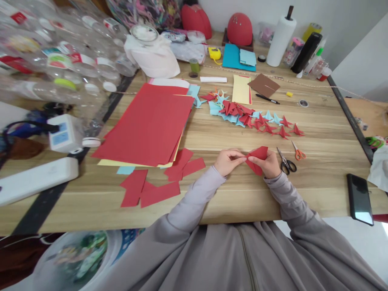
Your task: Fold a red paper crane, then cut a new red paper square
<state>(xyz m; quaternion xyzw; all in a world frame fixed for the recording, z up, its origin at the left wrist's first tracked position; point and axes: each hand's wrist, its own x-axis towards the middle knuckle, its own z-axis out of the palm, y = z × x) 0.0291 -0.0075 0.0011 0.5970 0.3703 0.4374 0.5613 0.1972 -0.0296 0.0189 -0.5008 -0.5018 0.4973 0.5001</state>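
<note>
Between my hands, just above the table, is a partly folded piece of red paper [258,155]. My left hand [229,161] pinches its left tip between thumb and fingers. On the other side, my right hand [268,163] grips the paper with the thumb on top and the fingers mostly hidden behind it. Black-handled scissors [286,163] lie right beside my right hand, with orange-handled scissors [298,152] a little farther right. Loose red paper rectangles [160,194] lie to the left of my left forearm. Beyond my hands sits a row of folded red paper cranes [268,127] mixed with light blue ones.
A stack of large red sheets [148,127] covers the table's left part. Plastic bottles [75,60] crowd the far left. A phone [359,199] lies near the right edge. Toward the back are a pen [267,99], brown paper [263,85] and a yellow tape measure [214,53].
</note>
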